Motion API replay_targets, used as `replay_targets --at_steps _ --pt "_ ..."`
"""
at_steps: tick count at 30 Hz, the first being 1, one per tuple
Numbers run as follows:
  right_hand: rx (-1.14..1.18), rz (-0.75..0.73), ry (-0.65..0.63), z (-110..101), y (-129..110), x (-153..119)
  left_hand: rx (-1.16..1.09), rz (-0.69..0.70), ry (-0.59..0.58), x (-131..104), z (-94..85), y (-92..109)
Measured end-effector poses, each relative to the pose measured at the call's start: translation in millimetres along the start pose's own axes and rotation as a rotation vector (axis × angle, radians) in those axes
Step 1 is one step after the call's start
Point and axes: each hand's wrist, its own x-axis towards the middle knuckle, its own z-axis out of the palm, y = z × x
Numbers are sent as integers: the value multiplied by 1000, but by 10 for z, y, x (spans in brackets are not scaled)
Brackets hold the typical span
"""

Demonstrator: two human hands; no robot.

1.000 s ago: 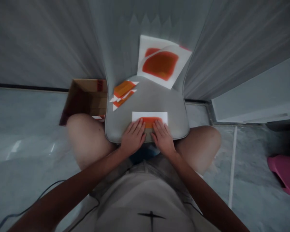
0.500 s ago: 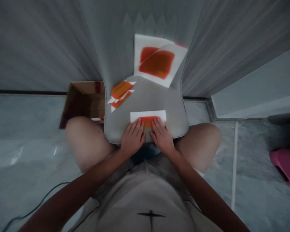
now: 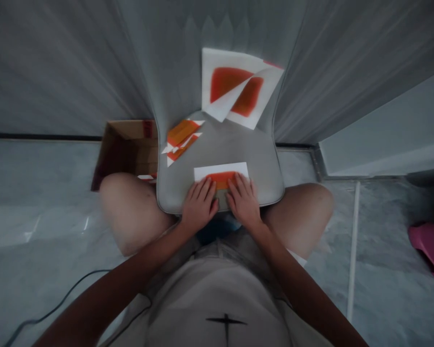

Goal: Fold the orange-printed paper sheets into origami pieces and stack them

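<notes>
A folded sheet of paper [image 3: 220, 171], white with an orange-red printed block, lies near the front edge of the grey chair seat [image 3: 235, 144]. My left hand [image 3: 200, 202] presses its fingers flat on the left part of the paper's near edge. On the right part lies my right hand [image 3: 244, 200], fingers stretched out flat too. Neither hand grips anything. Left of the sheet are folded orange-and-white paper pieces [image 3: 183, 137]. More square sheets [image 3: 215, 62] with red-orange blocks lean against the chair's back, the front one with a curled corner.
An open cardboard box [image 3: 130, 144] stands on the floor left of the chair. My bare knees flank the seat. A pink plastic object [image 3: 432, 248] is at the far right, and a dark cable [image 3: 58, 308] runs along the floor at lower left.
A flap of the leaning sheets has curled over, showing its white side. My right hand has shifted slightly on the folded paper; the left hand stays almost in place.
</notes>
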Motion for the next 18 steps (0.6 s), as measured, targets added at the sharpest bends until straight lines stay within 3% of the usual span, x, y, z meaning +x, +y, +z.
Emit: replay_targets --at_steps 18 --pt "51 24 33 -40 -1 16 -65 -69 45 36 -23 3"
